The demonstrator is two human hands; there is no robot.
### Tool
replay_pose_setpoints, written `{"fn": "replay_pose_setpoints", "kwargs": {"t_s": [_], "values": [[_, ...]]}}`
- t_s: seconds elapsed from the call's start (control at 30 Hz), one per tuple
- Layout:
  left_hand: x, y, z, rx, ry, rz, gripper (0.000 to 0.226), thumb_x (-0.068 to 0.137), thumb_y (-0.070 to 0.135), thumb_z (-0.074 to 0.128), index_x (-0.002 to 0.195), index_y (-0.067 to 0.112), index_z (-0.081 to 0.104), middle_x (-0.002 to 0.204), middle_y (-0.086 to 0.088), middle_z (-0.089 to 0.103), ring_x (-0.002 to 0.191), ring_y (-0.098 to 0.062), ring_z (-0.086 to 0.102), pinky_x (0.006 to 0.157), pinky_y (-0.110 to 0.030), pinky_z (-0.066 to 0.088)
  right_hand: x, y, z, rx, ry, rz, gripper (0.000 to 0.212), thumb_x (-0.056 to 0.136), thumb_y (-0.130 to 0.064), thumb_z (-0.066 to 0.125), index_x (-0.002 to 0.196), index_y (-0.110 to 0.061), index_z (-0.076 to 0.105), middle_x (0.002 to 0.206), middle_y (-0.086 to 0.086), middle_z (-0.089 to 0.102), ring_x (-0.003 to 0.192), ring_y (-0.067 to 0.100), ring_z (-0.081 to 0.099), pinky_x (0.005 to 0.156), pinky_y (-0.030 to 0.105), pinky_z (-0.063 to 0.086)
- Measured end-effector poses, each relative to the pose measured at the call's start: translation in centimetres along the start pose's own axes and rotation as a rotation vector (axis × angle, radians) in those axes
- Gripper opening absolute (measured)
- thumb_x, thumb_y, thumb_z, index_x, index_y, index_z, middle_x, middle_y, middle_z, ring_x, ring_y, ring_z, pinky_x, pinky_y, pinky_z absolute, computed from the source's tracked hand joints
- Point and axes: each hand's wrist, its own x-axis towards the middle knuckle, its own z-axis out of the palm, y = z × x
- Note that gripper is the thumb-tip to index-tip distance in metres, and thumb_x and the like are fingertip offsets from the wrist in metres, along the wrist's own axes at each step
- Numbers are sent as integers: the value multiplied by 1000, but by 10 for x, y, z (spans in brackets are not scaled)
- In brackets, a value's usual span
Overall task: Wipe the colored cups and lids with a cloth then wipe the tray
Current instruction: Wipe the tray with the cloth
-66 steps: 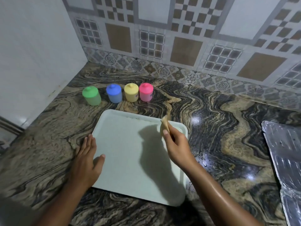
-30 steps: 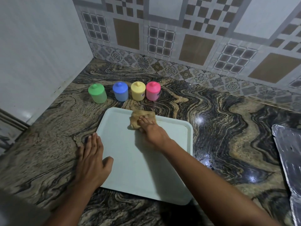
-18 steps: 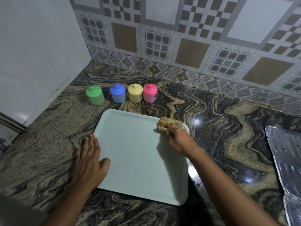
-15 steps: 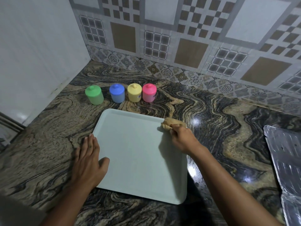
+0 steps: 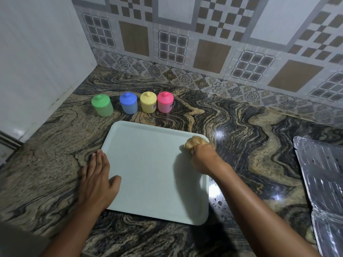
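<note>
Fingers of the right hand (image 5: 203, 158): curled shut, bunching the tan cloth (image 5: 194, 142) beneath the knuckles; fingertips hidden under the hand. Cloth: pressed on the tray (image 5: 152, 171) at its 2 o'clock corner, protruding from the fingers toward 11 o'clock. Change noted: a second ago the cloth was worked near the tray's 12 o'clock edge; it has since been carried along that edge to the corner. Judged meaning: the far rim has been covered, the middle and near half remain to be wiped. Left hand (image 5: 97, 179): laid flat, fingers pressed together on the bench (image 5: 250, 130), thumb over the tray's 9 o'clock rim as a brace. Four lidded cups (image 5: 132, 104): ranked upright on the bench past the tray, toward 11 o'clock, apart from it.
</note>
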Motion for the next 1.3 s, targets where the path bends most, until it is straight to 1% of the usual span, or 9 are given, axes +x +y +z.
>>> {"fn": "replay_pose_setpoints", "kwargs": {"t_s": [0.13, 0.53, 0.67, 0.77, 0.83, 0.9, 1.07, 1.2, 1.3], "values": [[1, 1, 0, -2, -4, -6, 92, 78, 50, 17, 159, 6, 6, 167, -6, -4, 155, -20, -5, 124, -45, -1, -26, 4, 27, -123, -50, -65, 36, 97, -4, 43, 132, 2, 53, 139, 21, 52, 134, 33, 48, 118, 49, 32], [-2, 2, -4, -23, -8, -14, 88, 82, 45, 24, 158, 6, 7, 168, -8, -1, 155, -23, -2, 124, -47, 2, -139, 20, 97, -177, -317, -251, 71, 95, 1, 33, 160, 1, 5, 168, 22, -7, 156, 39, -8, 127, 44, 7], [-2, 5, -6, -33, -3, -15, 87, 82, 44, 24, 158, 5, 8, 168, -9, 0, 155, -23, -1, 124, -47, 3, -153, 17, 97, -134, -343, -281, 68, 98, -2, 35, 160, 0, 6, 169, 20, -3, 158, 32, -1, 123, 41, 23], [-2, 4, -5, -42, -2, -1, 87, 82, 44, 23, 159, 6, 8, 168, -8, -1, 155, -21, -2, 124, -46, 2, -149, 29, 103, -22, -288, -357, 51, 98, -12, 38, 148, -7, 39, 162, 17, 32, 152, 30, 29, 118, 40, 37], [-2, 2, -4, -70, -6, 21, 86, 82, 44, 23, 159, 7, 8, 168, -7, -2, 155, -20, -4, 124, -47, 2, -143, 38, 90, 174, -253, -400, 24, 99, -19, 40, 105, -28, 61, 121, 5, 65, 117, 18, 63, 99, 33, 51], [0, -2, -3, -143, -3, 42, 87, 83, 47, 22, 159, 7, 8, 168, -5, -2, 155, -18, -6, 125, -47, 2, -133, 43, 64, 343, -290, -357, 31, 105, -23, 45, 76, -22, 54, 78, -7, 57, 69, 0, 56, 69, 23, 47], [-6, 1, -19, -684, 41, -48, 72, 98, 45, 40, 158, 10, 20, 166, 0, 11, 148, -3, 5, 125, -40, 11, -111, 39, 34, 1212, -424, -110, 32, 104, -18, 54, 76, -2, 55, 48, -1, 52, 34, 1, 42, 35, 11, 34], [-17, -16, -43, -919, 35, -140, 77, 95, 59, 51, 157, 20, 27, 165, 5, 17, 148, -1, 13, 120, -34, 23, -89, 27, 33, 1508, -342, -99, 32, 102, -12, 48, 105, 16, 63, 103, 27, 69, 94, 30, 70, 81, 37, 64], [-28, -40, -51, -679, -122, -100, 103, 76, 60, 71, 158, 31, 16, 163, 18, -1, 150, -3, -9, 122, -45, 13, -59, 4, 28, 1360, -127, -212, 46, 110, -23, 44, 90, 17, 56, 86, 20, 50, 84, 29, 53, 85, 48, 59]]}}
